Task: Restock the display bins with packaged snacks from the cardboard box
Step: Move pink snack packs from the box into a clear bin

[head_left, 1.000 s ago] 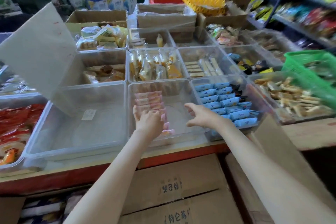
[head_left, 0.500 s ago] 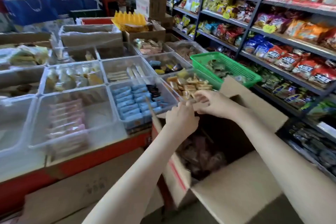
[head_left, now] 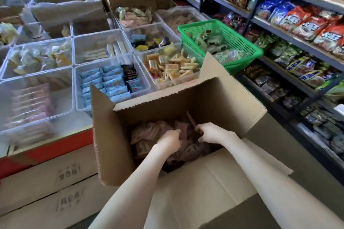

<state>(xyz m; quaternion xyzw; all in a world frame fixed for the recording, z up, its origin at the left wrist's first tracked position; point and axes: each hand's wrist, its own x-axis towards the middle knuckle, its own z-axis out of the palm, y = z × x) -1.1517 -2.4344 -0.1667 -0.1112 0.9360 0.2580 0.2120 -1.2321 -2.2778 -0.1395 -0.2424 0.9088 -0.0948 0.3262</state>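
Shop aisle, cardboard box (head_left: pixel 186 104), left hand (head_left: pixel 171 138), right hand (head_left: pixel 210 134) inside, fingers (head_left: pixel 199 128) gripping packets (head_left: pixel 147 135)

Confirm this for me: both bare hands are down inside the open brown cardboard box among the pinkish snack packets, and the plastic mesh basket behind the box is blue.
Not right: the plastic mesh basket is green, not blue, as the head view shows. The rest stands: the left hand and right hand are both down inside the open brown cardboard box among the pinkish snack packets.

Even daylight, soft shadows; left bins (head_left: pixel 35 102) motion-blurred, wide-angle edges bent.
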